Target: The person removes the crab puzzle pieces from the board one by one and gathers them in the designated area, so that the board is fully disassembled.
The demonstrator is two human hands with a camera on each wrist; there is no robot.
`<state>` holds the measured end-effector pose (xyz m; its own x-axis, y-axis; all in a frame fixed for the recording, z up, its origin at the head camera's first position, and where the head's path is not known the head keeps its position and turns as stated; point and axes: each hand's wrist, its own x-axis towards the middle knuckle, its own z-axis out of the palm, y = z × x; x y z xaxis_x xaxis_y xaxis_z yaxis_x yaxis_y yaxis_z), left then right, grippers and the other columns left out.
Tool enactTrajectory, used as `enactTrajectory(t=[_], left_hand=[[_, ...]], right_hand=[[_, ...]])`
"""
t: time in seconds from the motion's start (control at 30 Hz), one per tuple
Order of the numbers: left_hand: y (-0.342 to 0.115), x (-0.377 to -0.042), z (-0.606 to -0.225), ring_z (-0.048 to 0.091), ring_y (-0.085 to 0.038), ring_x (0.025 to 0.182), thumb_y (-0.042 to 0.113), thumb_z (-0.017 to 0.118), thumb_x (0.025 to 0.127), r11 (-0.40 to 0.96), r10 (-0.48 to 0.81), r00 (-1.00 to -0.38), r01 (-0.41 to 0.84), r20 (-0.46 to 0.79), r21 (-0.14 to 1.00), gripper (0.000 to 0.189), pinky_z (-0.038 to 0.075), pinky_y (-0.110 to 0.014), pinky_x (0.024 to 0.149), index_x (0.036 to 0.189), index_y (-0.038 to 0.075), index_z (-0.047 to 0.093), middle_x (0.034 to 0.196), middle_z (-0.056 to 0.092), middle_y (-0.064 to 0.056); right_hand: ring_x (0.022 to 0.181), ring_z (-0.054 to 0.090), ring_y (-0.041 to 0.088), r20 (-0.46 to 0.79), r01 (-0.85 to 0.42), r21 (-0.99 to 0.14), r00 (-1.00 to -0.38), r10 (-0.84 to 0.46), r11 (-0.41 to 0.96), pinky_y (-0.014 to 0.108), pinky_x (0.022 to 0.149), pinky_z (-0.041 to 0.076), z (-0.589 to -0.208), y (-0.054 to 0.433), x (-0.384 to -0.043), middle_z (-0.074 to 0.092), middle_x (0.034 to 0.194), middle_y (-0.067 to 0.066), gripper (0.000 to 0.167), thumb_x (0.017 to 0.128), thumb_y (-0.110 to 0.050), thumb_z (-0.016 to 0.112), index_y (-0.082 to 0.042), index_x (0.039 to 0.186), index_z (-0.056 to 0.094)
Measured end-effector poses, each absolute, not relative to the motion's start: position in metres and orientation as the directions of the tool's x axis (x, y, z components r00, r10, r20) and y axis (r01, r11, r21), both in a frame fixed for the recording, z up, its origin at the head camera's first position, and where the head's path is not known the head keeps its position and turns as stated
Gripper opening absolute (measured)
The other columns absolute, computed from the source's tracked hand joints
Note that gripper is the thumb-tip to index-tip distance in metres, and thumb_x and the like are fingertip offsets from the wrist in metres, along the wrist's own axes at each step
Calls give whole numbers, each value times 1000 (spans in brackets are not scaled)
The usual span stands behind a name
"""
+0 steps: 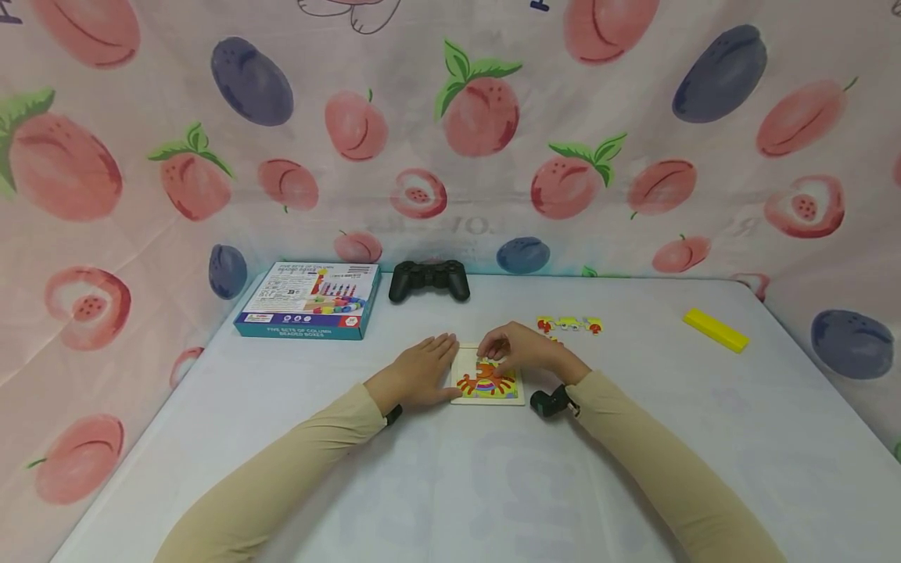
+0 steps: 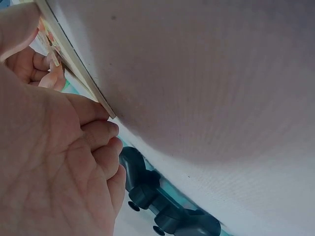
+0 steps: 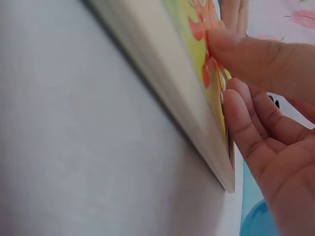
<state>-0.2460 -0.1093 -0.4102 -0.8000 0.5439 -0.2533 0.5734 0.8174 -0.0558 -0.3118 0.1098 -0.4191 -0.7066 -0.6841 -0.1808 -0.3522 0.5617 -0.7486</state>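
A small wooden jigsaw board [image 1: 465,361] with a pale frame lies flat on the table. Its picture shows an orange creature with a striped belly, and part of the upper left is bare. Along the board's left side my left hand [image 1: 417,375] rests, fingers stretched to the upper corner and thumb at the lower corner. Above the upper right of the board, my right hand [image 1: 521,349] pinches a puzzle piece [image 2: 55,57] between thumb and finger, touching the picture. The piece is mostly hidden in the head view. More puzzle pieces [image 1: 570,324] lie behind the right hand.
A black game controller [image 1: 429,280] sits at the table's back edge. Left of it is a flat boxed set [image 1: 307,300]. Toward the right lies a yellow block [image 1: 716,330]. A fruit-print cloth [image 1: 486,195] hangs behind the white table.
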Motion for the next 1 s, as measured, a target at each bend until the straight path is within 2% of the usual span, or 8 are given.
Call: enactTrajectory(t=[0.33, 0.53, 0.77, 1.0], left_hand=[[-110, -247, -412, 17, -23, 147, 61, 45, 90, 822, 538, -803, 568, -255, -54, 85, 18, -35, 120, 149, 4, 22, 157, 20, -11], [-110, -247, -412, 16, -22, 147, 61, 45, 90, 819, 540, -801, 571, -258, -60, 86, 18, -35, 120, 149, 4, 22, 157, 19, -10], [-110, -249, -413, 15, -22, 147, 62, 44, 90, 817, 540, -800, 573, -261, -67, 87, 17, -35, 120, 149, 4, 20, 158, 18, -10], [-110, -248, -413, 15, -23, 147, 62, 43, 90, 816, 541, -799, 574, -261, -64, 86, 17, -35, 120, 149, 4, 20, 158, 18, -11]], right_hand=[[81, 56, 14, -162, -335, -755, -739, -654, 564, 24, 78, 51, -417, 107, -308, 65, 92, 3, 30, 70, 1, 79, -8, 96, 68], [80, 56, 13, -138, -349, -761, -736, -663, 547, 22, 76, 52, -417, 110, -309, 65, 90, 2, 26, 73, 3, 75, -8, 96, 67], [83, 60, 14, -134, -310, -809, -730, -670, 499, 23, 79, 54, -418, 114, -310, 68, 96, 6, 26, 76, 3, 72, -6, 101, 67], [87, 60, 13, -158, -296, -811, -719, -677, 504, 26, 85, 54, -419, 114, -311, 67, 103, 7, 30, 78, 2, 72, -5, 107, 66]])
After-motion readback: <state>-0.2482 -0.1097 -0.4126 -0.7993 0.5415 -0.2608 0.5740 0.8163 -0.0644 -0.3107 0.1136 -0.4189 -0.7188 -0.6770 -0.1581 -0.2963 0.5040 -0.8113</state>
